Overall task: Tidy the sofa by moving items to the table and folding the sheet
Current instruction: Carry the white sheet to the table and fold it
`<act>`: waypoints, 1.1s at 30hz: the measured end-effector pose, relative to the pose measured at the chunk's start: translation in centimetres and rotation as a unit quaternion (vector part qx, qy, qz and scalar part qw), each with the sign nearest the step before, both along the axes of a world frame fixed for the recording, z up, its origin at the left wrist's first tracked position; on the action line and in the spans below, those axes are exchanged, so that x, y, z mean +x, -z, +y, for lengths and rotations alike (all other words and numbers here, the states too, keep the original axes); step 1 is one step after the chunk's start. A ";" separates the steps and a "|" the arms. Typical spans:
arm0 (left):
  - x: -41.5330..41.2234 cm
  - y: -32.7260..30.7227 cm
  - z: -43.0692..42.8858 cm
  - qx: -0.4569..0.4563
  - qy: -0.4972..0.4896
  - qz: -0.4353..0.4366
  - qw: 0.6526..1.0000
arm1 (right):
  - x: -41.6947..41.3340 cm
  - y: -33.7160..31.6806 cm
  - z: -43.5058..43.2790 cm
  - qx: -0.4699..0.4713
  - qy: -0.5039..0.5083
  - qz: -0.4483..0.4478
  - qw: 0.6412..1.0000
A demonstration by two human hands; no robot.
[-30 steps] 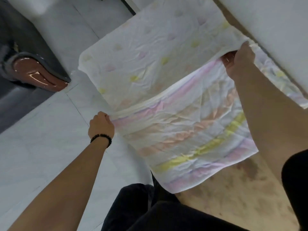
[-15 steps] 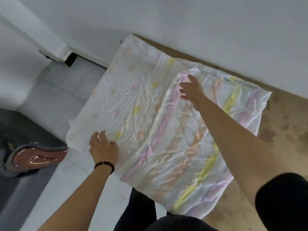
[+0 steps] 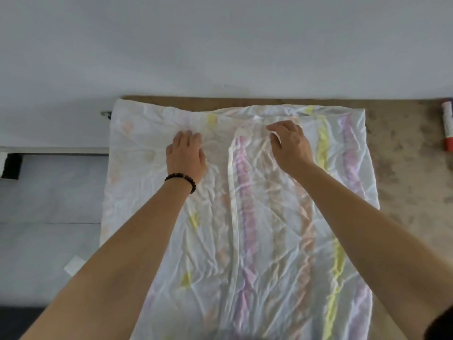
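Head view: a pale wall (image 3: 220, 45) backs the brown mottled sofa (image 3: 411, 168), grey floor (image 3: 49, 192) at left. The striped sheet (image 3: 269, 229) lies spread over it. Left hand (image 3: 186, 158) presses flat, fingers extended; right hand (image 3: 291, 146) hovers, fingers loosely curled, holding nothing. A red-capped tube (image 3: 447, 128) sits far right.

The sheet (image 3: 257, 217) lies spread on the sofa (image 3: 411, 192), its left part overhanging the floor (image 3: 49, 197). Both hands rest on its far end, the left hand (image 3: 186, 155) left of the right hand (image 3: 290, 146) (2 palms down). A tube (image 3: 447, 128) lies far right on the sofa, apart from the sheet.
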State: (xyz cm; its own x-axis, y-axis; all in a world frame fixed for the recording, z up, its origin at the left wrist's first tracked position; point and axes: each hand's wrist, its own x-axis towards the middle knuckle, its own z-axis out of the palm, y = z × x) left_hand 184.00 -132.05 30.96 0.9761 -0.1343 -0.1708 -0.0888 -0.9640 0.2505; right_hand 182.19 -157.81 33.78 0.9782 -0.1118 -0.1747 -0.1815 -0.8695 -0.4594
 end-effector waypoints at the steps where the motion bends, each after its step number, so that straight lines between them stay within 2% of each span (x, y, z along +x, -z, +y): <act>1: -0.1 0.0 0.6 0.002 0.004 -0.014 1.000 | 0.7 0.1 0.9 -0.009 0.001 -0.014 1.000; 4: -1.4 0.0 2.7 0.012 0.039 -0.068 0.997 | 3.5 0.2 3.5 -0.021 0.000 -0.031 0.999; 6: -1.5 -0.5 3.7 0.000 0.037 -0.047 0.998 | 5.4 0.3 4.7 -0.023 -0.007 -0.023 0.999; 8: 0.2 -1.4 4.0 0.002 -0.002 -0.029 1.000 | 6.8 0.5 5.6 -0.038 -0.020 0.002 0.999; 12: 6.6 -2.1 2.9 0.012 -0.011 -0.078 0.997 | 7.9 1.3 5.3 -0.099 -0.013 0.054 0.994; 16: 11.5 -1.9 2.0 0.073 0.047 0.002 0.996 | 7.7 0.5 4.4 -0.128 0.004 0.056 0.990; 20: 12.9 -2.6 1.4 0.094 0.065 0.046 0.992 | 7.4 -0.6 3.7 -0.088 0.054 -0.024 0.994; 23: 13.2 -3.4 1.2 0.012 -0.013 -0.010 1.000 | 7.9 -0.7 3.4 -0.025 0.099 -0.091 0.991; 26: 12.3 -3.2 0.6 -0.133 -0.122 -0.106 0.978 | 8.5 -0.3 3.3 0.008 0.102 -0.153 0.983; 29: 9.9 -1.6 -0.7 -0.246 -0.124 -0.046 0.960 | 8.5 0.4 2.7 0.049 0.052 -0.148 0.986; 31: 8.1 -0.4 -1.5 -0.253 -0.113 -0.037 0.960 | 7.6 0.7 1.7 0.078 0.034 -0.130 0.988; 33: 6.3 0.4 -3.0 -0.190 -0.079 -0.121 0.971 | 6.1 1.4 0.1 0.057 0.062 -0.143 0.986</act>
